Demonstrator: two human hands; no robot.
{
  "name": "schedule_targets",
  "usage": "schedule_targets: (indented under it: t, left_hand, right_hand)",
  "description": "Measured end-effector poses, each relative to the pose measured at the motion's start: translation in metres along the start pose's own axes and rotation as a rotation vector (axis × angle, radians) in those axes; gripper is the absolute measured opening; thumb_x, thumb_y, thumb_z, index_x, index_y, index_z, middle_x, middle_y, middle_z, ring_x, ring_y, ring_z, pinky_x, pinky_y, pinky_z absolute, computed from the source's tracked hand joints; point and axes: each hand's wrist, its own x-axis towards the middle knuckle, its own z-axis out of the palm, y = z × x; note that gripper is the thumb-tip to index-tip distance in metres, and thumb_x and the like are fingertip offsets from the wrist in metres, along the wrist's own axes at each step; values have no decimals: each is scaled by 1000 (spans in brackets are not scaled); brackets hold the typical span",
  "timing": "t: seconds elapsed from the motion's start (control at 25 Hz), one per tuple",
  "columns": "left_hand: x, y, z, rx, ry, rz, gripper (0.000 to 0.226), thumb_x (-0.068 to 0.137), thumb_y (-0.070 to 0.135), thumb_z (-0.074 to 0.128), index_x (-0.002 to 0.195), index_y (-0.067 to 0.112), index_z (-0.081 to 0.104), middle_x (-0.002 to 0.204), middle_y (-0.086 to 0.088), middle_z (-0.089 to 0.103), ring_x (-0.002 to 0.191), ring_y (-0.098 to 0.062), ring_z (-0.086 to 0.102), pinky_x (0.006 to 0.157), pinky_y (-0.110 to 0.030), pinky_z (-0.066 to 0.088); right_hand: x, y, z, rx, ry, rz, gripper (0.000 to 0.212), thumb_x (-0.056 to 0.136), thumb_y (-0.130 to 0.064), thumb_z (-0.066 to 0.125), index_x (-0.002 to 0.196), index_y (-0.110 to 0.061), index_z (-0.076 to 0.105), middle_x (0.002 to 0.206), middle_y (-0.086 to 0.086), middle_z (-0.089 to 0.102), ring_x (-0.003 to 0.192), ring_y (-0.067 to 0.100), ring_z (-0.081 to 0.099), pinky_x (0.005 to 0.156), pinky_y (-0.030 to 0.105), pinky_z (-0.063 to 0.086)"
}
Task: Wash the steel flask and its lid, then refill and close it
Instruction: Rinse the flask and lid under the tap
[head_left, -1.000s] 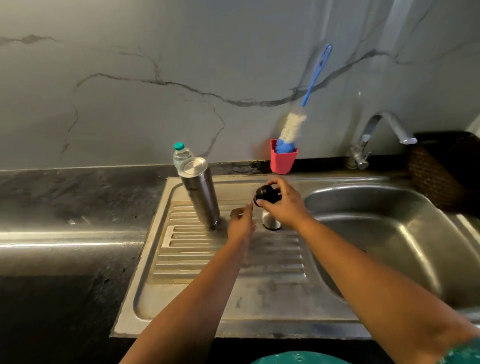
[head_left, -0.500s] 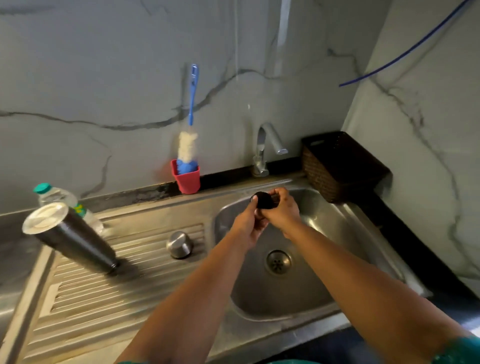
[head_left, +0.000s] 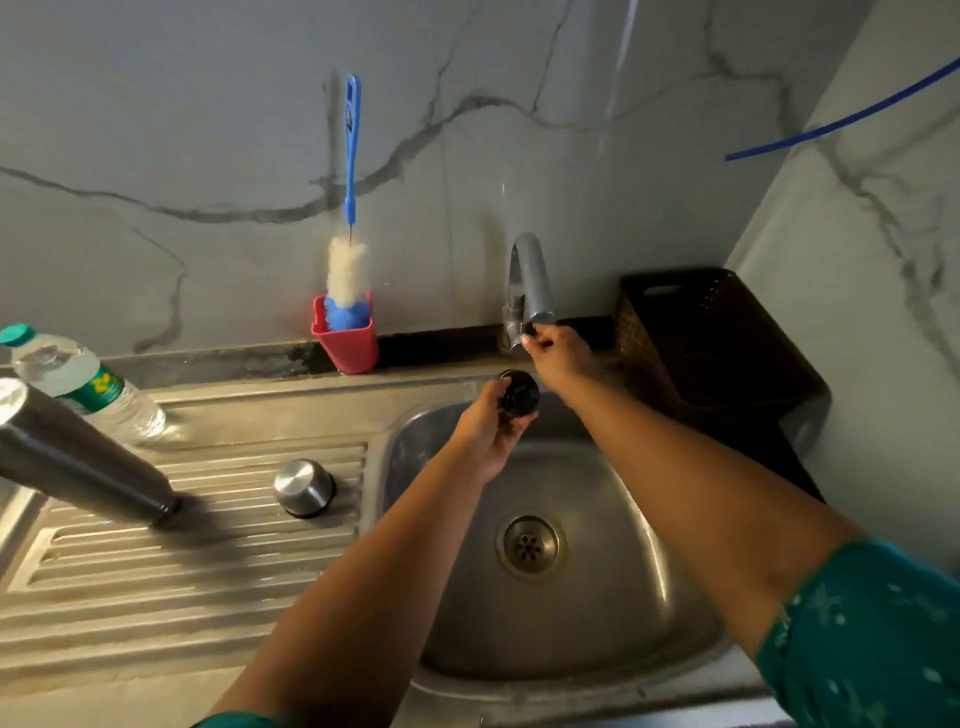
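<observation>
A stainless steel sink unit fills the dark surface, its ribbed drainboard taking the left half and the basin the right half, with a round drain in the basin floor. Behind it rises a grey marble-veined wall, which meets a second wall at the back right corner, where a thin blue tube crosses. The steel flask stands on the drainboard near its left edge, its mouth open, and a clear plastic water bottle with a green cap stands just behind it at the back left corner. The steel outer cap sits upside down on the drainboard close to the basin's left rim. At the back edge, a red holder carries a blue-handled bottle brush leaning against the wall. A dark woven basket occupies the back right corner of the surface. The left hand holds the black inner lid over the back of the basin, its grip closed round the lid from below. The right hand reaches to the tap at the back edge, fingertips pinching the small handle at its base. Green patterned sleeves show at the near edge.
</observation>
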Motion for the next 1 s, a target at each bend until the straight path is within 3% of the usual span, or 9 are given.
schedule_targets:
  t: [0.12,0.28,0.36,0.48,0.6,0.72,0.84,1.0]
  left_hand:
    - [3,5,1,-6,29,32,34,98,20,58,126,2,54,118,-21,62,97,-29,65,68,-25,59]
    - [10,5,4,49,27,26,25,98,19,59,117,4,55,117,-22,62,105,-32,65,74,-26,59]
    - [11,4,6,52,31,29,21,98,19,58,113,5,56,111,-21,63,100,-31,66,83,-29,58]
    - [12,2,6,67,21,20,20,99,19,56,111,3,57,111,-22,63,102,-32,65,97,-37,54]
    - [13,0,6,112,0,5,24,100,20,55,113,0,57,111,-23,64,93,-29,67,86,-31,55]
    - [18,-9,2,100,-11,-27,31,100,18,52,121,-4,56,109,-22,65,90,-29,67,86,-34,55]
    - [20,-26,-8,81,24,-64,36,101,24,47,126,0,58,108,-21,64,93,-29,64,75,-36,55]
    - [19,-35,-21,74,22,-34,41,104,32,44,132,5,56,124,-20,64,116,-32,61,93,-38,50]
  right_hand:
    - [10,-5,6,-115,26,-119,33,97,-27,54,108,0,70,111,18,62,102,32,59,84,35,46]
    - [22,-1,6,-4,11,-120,31,94,-25,59,99,4,68,99,15,64,91,30,61,80,43,51]
    - [22,-7,4,99,-89,-77,20,95,-25,55,96,-6,63,87,3,62,87,25,61,75,36,50]
    - [29,-7,5,64,-215,-142,22,97,-22,52,104,-4,63,96,7,64,92,24,62,81,29,48]
    - [30,-3,4,48,-160,-194,25,94,-23,60,107,-3,66,102,8,66,90,19,61,79,25,46]
    - [11,10,17,178,-29,25,23,96,-30,56,102,-10,65,104,11,66,94,26,62,76,30,46]
    - [-39,32,43,531,-258,474,18,96,-38,51,98,-23,61,113,11,65,104,28,61,87,38,49]
    - [-69,36,43,766,-384,316,33,104,-23,38,134,-19,47,127,6,55,116,19,51,94,31,42]
